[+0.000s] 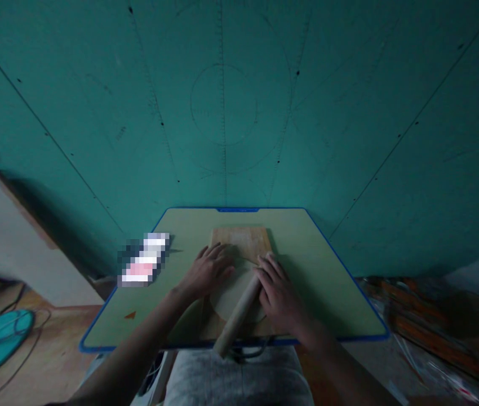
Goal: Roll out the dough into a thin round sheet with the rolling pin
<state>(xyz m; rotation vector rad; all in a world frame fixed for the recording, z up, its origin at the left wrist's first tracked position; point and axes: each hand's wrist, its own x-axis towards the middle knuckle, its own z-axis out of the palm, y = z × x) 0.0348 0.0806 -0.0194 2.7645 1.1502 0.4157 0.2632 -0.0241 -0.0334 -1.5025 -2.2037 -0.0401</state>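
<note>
A round, flat sheet of dough [226, 299] lies on a wooden board [239, 237]. My left hand [211, 270] rests palm down at the dough's upper left edge, its fingers stretched out and a little apart. A pale rolling pin [239, 313] lies slantwise across the dough, its near end sticking out past the table's front edge. My right hand [279, 296] has its fingers over the far end of the pin, on the right side of the dough. Part of the dough is hidden under the pin and both hands.
The board sits on a small pale-green table [315, 254] with a blue rim. A blurred-out phone-like object [144, 259] lies at its left, near a small orange scrap [130, 315]. Behind the table stands a green wall [239, 113]. Clutter [425, 316] covers the floor at right.
</note>
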